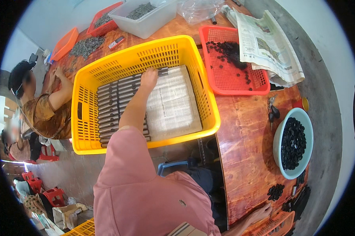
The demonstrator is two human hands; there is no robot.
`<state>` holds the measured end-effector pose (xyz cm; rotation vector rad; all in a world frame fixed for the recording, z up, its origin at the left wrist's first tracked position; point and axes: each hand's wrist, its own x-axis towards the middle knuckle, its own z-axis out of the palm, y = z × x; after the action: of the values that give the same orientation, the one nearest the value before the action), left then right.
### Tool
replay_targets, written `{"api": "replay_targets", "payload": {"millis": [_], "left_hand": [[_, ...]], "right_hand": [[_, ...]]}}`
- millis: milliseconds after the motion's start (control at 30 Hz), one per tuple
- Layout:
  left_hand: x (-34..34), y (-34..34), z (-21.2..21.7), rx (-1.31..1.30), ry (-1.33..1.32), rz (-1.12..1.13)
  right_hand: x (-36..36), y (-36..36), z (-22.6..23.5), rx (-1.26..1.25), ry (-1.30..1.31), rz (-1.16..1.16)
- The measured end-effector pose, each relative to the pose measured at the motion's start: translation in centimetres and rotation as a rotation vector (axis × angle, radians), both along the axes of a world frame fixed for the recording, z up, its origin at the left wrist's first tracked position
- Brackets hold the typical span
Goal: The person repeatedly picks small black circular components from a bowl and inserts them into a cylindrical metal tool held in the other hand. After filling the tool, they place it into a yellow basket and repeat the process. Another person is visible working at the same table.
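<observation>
Pink sleeve fabric (146,188) fills the lower centre of the head view, closest to the lens. From it the left hand (148,78) extends forward into a yellow basket (209,118) and rests, fingers curled down, on the far end of a row of grey metal rods (114,106); whether it pinches a rod or only presses on it cannot be told. These rods lie side by side in the left half of the basket, on a sheet of newspaper (173,102) that lines the bottom. At the lower right, the right hand (262,212) lies on the wooden table (244,137) with fingers spread flat, holding nothing, near a small heap of black parts (276,191). A pale bowl (293,143) of black parts sits further right. Behind the basket stands a red tray (232,84) with black pieces, partly under a folded newspaper (266,47). Another person (39,106) sits at the left.
</observation>
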<state>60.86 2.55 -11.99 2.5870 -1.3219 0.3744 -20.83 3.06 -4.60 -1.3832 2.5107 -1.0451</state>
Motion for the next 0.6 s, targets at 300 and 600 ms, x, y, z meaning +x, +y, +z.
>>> {"api": "replay_targets", "payload": {"millis": [300, 600], "left_hand": [[-1.1, -0.1, -0.4, 0.219, 0.023, 0.055], [-5.1, -0.3, -1.0, 0.235, 0.159, 0.132]], "right_hand": [[-1.1, -0.6, -1.4, -0.049, 0.017, 0.017], [-5.9, -1.2, -4.1, 0.033, 0.089, 0.034]]}}
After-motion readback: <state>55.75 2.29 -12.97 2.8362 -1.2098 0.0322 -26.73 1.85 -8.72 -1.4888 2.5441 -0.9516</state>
